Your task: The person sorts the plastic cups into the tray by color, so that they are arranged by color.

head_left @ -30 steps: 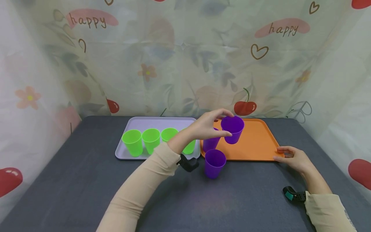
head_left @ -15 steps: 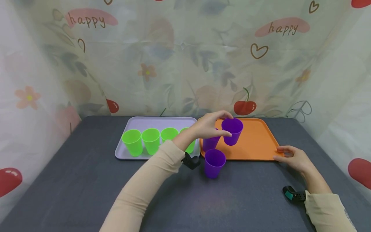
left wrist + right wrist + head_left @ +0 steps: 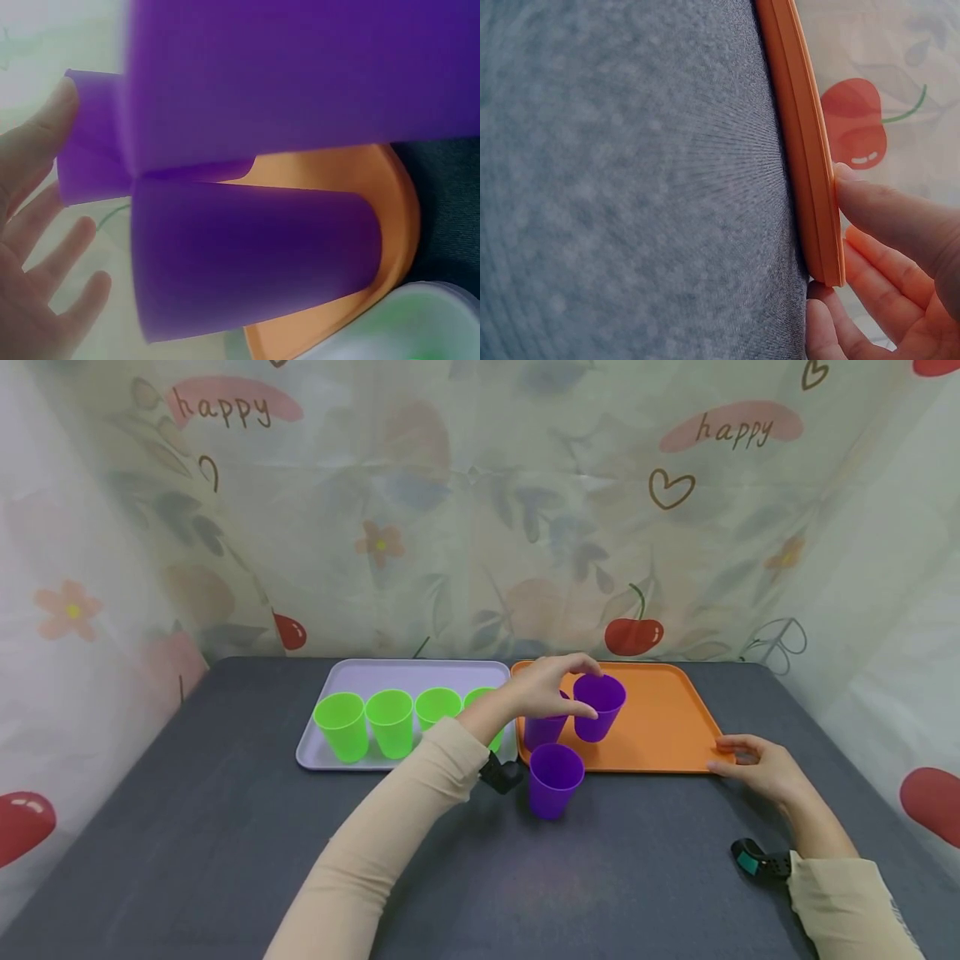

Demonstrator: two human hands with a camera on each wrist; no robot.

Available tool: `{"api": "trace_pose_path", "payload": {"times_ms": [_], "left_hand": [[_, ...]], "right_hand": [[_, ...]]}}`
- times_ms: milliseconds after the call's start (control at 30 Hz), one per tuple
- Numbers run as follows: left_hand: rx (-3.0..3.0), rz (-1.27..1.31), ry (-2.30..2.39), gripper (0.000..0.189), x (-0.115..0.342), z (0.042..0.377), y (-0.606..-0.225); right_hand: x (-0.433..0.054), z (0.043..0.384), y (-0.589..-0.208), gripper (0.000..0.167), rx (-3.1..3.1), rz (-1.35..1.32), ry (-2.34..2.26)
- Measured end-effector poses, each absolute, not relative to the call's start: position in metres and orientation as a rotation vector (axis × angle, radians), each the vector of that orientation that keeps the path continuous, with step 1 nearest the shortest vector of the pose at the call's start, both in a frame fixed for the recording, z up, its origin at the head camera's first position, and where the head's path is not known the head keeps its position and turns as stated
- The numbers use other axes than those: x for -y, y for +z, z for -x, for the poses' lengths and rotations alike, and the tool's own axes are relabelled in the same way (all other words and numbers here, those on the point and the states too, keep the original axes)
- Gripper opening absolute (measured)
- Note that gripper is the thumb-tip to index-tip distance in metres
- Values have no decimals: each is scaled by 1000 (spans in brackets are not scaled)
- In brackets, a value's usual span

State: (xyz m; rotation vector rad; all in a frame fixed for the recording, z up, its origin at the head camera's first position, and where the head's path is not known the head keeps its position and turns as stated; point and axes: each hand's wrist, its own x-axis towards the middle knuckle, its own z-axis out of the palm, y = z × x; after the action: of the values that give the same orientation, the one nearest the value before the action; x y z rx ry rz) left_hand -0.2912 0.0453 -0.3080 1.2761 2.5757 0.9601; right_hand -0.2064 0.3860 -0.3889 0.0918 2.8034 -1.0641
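My left hand (image 3: 542, 687) holds a purple cup (image 3: 602, 708) by its rim, thumb on the near side and fingers on the far side, upright over the left part of the orange tray (image 3: 660, 718). In the left wrist view that cup (image 3: 94, 150) is partly hidden behind two others. Just left of it, a second purple cup (image 3: 542, 735) stands on the tray, partly covered by my hand. A third purple cup (image 3: 553, 785) stands on the table in front of the tray's edge. My right hand (image 3: 761, 768) grips the tray's near right corner, thumb on the rim (image 3: 821, 187).
A pale lilac tray (image 3: 420, 672) lies left of the orange one, with several green cups (image 3: 342, 731) in a row; my left forearm crosses its right end. The dark table (image 3: 225, 827) meets a printed curtain (image 3: 480, 527) at the back.
My left hand has lowered the purple cup a little toward the orange tray, beside the cup standing there. The right hand keeps its place at the tray corner.
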Motion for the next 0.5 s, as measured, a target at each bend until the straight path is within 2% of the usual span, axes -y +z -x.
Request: {"api": "trace_pose_path", "payload": {"times_ms": [500], "left_hand": [[-2583,-1250,901,54,-51,293,-317]], "right_hand": [[-386,206,-389,69,-2812,-87,-1050]]}}
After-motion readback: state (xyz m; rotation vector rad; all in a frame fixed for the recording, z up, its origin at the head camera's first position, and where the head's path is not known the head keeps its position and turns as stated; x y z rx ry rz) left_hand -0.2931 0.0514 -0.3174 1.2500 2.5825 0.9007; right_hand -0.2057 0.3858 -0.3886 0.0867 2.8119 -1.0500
